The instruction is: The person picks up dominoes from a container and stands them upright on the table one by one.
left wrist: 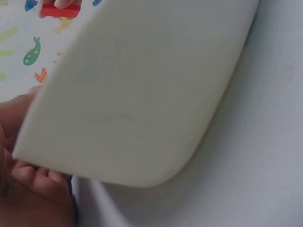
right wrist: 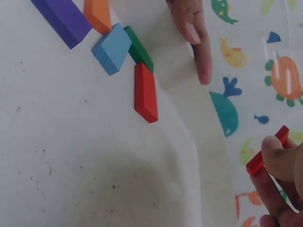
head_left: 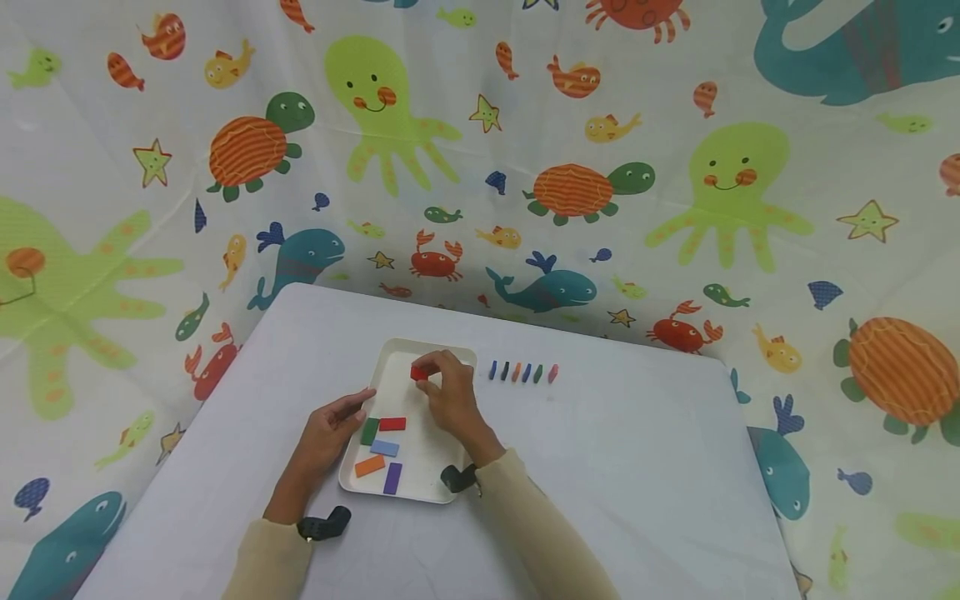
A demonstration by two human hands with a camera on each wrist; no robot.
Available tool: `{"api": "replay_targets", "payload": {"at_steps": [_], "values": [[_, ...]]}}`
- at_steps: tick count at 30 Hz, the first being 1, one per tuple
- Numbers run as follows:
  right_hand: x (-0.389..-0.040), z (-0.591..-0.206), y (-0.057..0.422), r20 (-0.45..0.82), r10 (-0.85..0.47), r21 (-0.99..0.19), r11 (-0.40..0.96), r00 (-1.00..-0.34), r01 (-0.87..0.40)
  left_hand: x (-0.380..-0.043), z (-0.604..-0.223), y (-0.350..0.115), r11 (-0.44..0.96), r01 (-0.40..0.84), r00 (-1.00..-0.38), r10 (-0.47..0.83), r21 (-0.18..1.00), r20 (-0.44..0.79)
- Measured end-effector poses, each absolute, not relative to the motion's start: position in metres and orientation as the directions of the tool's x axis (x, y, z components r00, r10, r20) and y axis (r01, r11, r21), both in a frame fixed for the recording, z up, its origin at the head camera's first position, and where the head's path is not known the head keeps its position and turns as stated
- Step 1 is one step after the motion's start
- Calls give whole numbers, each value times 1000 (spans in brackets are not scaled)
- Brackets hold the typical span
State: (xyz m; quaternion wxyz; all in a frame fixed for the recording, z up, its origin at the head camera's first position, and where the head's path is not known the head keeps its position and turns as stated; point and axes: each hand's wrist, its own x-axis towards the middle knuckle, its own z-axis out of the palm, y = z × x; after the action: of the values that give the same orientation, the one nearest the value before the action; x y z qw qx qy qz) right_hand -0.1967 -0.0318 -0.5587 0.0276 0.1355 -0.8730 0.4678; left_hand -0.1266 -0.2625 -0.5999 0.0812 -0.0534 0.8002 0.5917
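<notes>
In the head view, the right hand (head_left: pixel 453 398) pinches a red block (head_left: pixel 418 374) over the far edge of the white tray (head_left: pixel 427 442); the left hand (head_left: pixel 327 431) grips the left edge, five other blocks (head_left: pixel 385 448) lying toward the near-left corner. Left wrist: fingers curl by the tray's edge. Right wrist: thumb and fingers hold the red block

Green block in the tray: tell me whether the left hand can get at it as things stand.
Probably yes: the left hand is at the rim of the tray, beside the green block; nothing lies on top, though the light blue block crowds it.
</notes>
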Motion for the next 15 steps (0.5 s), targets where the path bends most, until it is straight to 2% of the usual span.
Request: {"api": "replay_targets", "payload": {"at_steps": [15], "values": [[-197, -548, -10, 221, -85, -860, 453, -972, -235, -127, -600, -263, 267, -173, -982, 24, 948, -185]]}}
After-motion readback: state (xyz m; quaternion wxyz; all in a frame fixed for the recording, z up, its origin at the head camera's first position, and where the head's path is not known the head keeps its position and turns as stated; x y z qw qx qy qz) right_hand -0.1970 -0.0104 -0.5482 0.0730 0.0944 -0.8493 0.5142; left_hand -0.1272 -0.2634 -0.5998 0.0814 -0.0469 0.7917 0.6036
